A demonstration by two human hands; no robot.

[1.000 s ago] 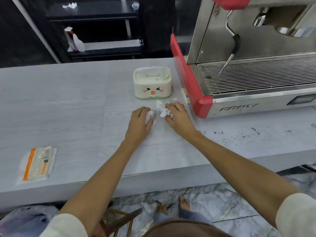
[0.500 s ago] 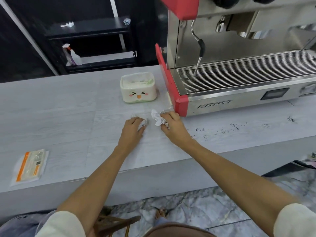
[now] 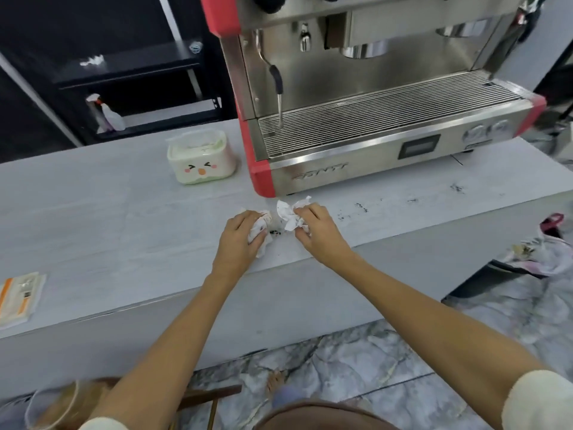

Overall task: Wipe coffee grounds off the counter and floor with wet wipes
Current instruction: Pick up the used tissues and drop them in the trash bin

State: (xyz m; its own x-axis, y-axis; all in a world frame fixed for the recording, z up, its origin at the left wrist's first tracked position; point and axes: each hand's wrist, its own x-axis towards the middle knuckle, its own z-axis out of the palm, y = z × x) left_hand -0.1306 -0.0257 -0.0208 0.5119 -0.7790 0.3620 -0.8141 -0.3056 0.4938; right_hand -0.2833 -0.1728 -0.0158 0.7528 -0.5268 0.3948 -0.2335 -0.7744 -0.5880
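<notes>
My left hand (image 3: 240,240) presses a crumpled white wet wipe (image 3: 259,232) onto the grey counter (image 3: 93,231). My right hand (image 3: 319,232) grips a second bunched wet wipe (image 3: 289,212) just to the right of it. A small dark clump of coffee grounds (image 3: 275,233) lies between the two wipes. More grounds (image 3: 359,208) are scattered along the counter to the right, in front of the espresso machine (image 3: 372,119). The wet wipe box (image 3: 200,161) with a cartoon face stands behind my left hand.
A flat orange-and-white packet (image 3: 20,297) lies at the counter's left front. A lined bin (image 3: 524,262) stands on the marble floor at right. Behind the counter is a black shelf with a spray bottle (image 3: 107,114). A wooden stool (image 3: 201,398) sits below.
The view has shifted right, showing more of the machine and grounds. Both hands with their wipes have slid right along the counter, and a small clump of grounds now shows between them.
</notes>
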